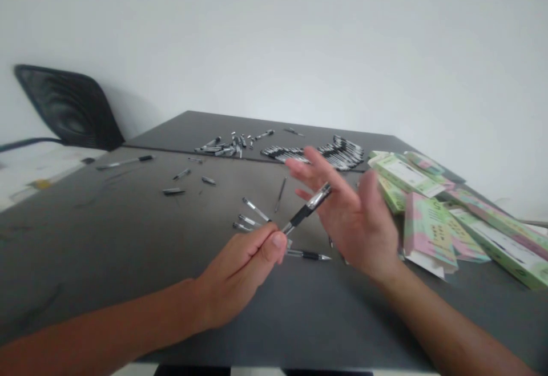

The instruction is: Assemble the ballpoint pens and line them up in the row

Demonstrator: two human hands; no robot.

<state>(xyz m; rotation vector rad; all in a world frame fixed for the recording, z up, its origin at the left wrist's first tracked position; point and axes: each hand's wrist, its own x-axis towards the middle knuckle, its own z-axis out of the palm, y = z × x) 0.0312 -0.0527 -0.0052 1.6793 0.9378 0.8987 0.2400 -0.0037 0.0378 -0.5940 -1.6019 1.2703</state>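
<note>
My left hand (240, 270) pinches the tip end of a black and clear pen (307, 209) between thumb and fingers, above the dark grey table (107, 239). The pen slants up to the right. Its upper end lies against my right hand (351, 216), whose fingers are stretched out and spread. Another pen (306, 255) lies flat on the table just under my hands. A few clear pen parts (252, 216) lie just beyond my left hand.
A row of assembled pens (325, 154) and a heap of loose pen parts (226, 146) lie at the far side. Green and pink cartons (432, 222) are piled at the right. A black chair (68, 105) stands at the far left.
</note>
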